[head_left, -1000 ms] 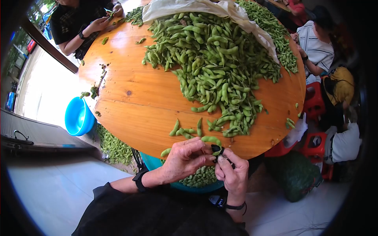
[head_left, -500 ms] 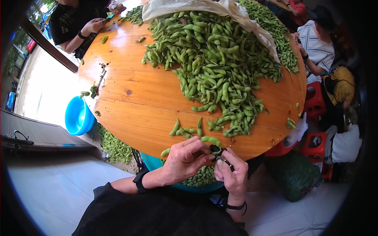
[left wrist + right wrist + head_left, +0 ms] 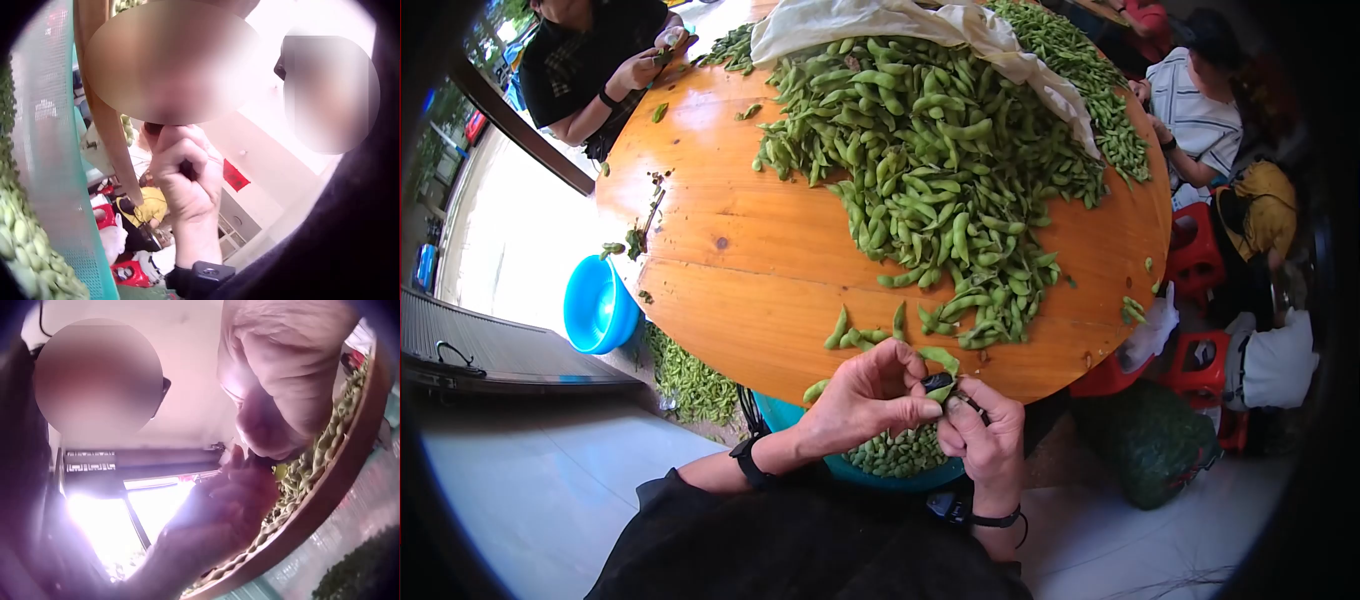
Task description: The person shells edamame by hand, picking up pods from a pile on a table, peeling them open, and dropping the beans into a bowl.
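Over the table's near edge in the head view, my left hand [image 3: 870,395] pinches a green bean pod [image 3: 941,358] between thumb and fingers. A glossy dark piece [image 3: 937,382] sits against the pod at the fingertips. Close beside it, my right hand [image 3: 983,430] grips a small dark tool [image 3: 970,404], its tip at the pod; the fingers hide most of it. The right hand [image 3: 187,172] shows with curled fingers in the left wrist view. Below the hands stands a teal basin [image 3: 778,412] holding shelled beans [image 3: 897,453].
A large heap of pods [image 3: 930,180] covers much of the round wooden table [image 3: 740,290], with a pale cloth [image 3: 880,25] behind. A blue basin [image 3: 600,305] stands at left, red stools [image 3: 1197,365] at right. Other people sit around the table.
The view has shifted slightly. My left fingers have spread a little and the dark piece now shows more plainly against the pod. Both hands keep their hold.
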The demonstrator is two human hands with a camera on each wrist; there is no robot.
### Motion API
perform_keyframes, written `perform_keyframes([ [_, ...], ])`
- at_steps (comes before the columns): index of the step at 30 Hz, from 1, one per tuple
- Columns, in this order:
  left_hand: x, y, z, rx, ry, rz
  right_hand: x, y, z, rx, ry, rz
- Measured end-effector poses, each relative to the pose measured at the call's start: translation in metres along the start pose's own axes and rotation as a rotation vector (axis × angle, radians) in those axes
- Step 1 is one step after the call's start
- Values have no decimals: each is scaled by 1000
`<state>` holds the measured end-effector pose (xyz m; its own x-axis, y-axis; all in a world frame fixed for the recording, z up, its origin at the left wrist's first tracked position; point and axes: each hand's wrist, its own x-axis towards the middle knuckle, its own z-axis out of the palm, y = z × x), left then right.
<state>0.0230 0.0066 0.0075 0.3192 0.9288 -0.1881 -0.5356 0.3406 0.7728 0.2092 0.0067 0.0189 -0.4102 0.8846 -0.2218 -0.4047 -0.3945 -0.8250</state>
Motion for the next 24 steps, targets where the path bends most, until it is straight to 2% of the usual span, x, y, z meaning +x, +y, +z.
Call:
perform_keyframes([
  [1, -1, -1, 0, -1, 0, -1, -2, -1, 5, -126, 26, -25],
  [2, -2, -3, 0, 272, 6, 122, -4, -2, 10, -251, 51, -48],
  [3, -3, -3, -1, 546, 14, 242, -5, -3, 13, -249, 50, -44],
  [5, -6, 3, 1, 634, 2, 210, -6, -5, 18, -453, 123, -154],
  [6, -7, 6, 4, 832, 15, 304, -6, -4, 18, -454, 123, -155],
  [7, -8, 9, 7, 1030, 28, 400, -7, -3, 18, -611, 148, -231],
  [8, -9, 11, 9, 1075, 33, 409, -7, -1, 17, -768, 173, -306],
  [11, -6, 11, 4, 992, 24, 364, -7, 9, 16, -898, 218, -368],
  [12, -6, 15, 1, 884, 13, 262, -7, 9, 17, -875, 218, -335],
  [15, -5, 23, -2, 988, -3, 170, -5, 12, 23, -1017, 267, -416],
  [16, -5, 22, -2, 908, -5, 89, -4, 14, 26, -1018, 265, -417],
  [17, -5, 20, 1, 908, -5, 89, -2, 17, 31, -1159, 329, -526],
  [18, -5, 17, 5, 780, 61, 69, -1, 21, 34, -1301, 396, -636],
  [19, -4, 13, 9, 650, 126, 48, 1, 25, 37, -1304, 397, -636],
  [21, -3, 7, 14, 635, 151, 66, 4, 32, 41, -1409, 455, -793],
  [23, -1, -1, 13, 689, 195, 207, 5, 34, 41, -1430, 454, -798],
  [24, -1, 0, 11, 735, 163, 203, 5, 31, 40, -1386, 439, -758],
])
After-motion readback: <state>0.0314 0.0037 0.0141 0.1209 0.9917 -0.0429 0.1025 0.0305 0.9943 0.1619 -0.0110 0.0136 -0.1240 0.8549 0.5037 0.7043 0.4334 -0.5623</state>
